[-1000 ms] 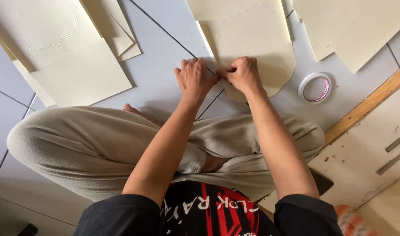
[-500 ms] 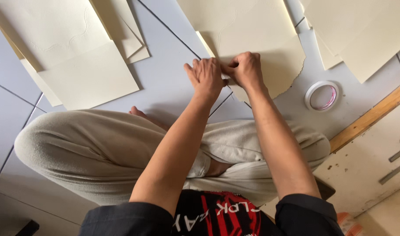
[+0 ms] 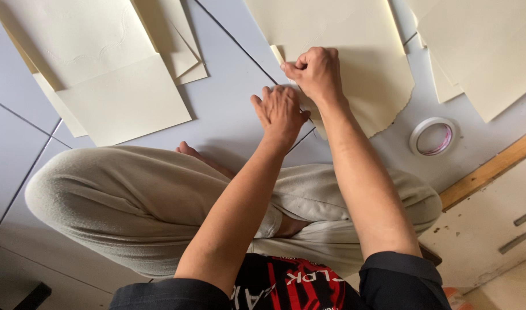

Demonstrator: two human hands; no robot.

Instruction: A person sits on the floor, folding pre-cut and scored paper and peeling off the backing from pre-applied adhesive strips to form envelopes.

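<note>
A large cream sheet (image 3: pixel 355 40) with a ragged near edge lies on the grey tiled floor in front of my crossed legs. My right hand (image 3: pixel 316 72) is curled on the sheet's left edge, pinching a narrow folded strip (image 3: pixel 278 54) there. My left hand (image 3: pixel 280 112) lies flat just below it, fingers spread, pressing the sheet's near left corner to the floor. Both forearms reach forward over my beige trousers.
A stack of cream sheets (image 3: pixel 102 69) lies at the upper left, more sheets (image 3: pixel 481 46) at the upper right. A roll of tape (image 3: pixel 434 136) rests on the floor to the right. A wooden edge (image 3: pixel 492 169) and a pale board (image 3: pixel 498 229) border the right side.
My right hand has moved up along the sheet's left edge, away from my left hand, which stays pressing below. The view has shifted slightly.
</note>
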